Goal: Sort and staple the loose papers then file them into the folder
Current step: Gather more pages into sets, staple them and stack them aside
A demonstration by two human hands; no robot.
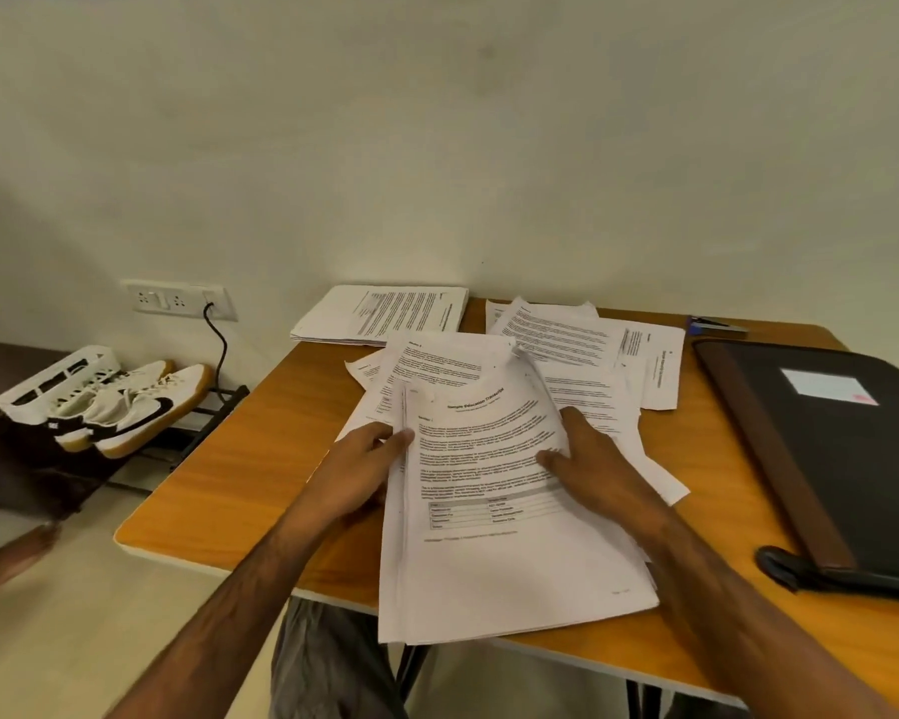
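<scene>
Centrally, a thick stack of printed papers (499, 552) overhung the near edge of the wooden surface (240, 459). The left hand (359, 459) gripped the stack's left edge, thumb on top. The right hand (592, 459) lay flat on the top sheet, fingers straight. More loose sheets (582, 350) lay scattered behind, a tidier pile (385, 313) at the far edge. The dark folder (842, 448) lay closed at right, a blue stapler (714, 324) beyond it.

Light is warm and dim. The text near my fingers (551, 454) is soft, perhaps from motion; far edges bend and blur.
</scene>
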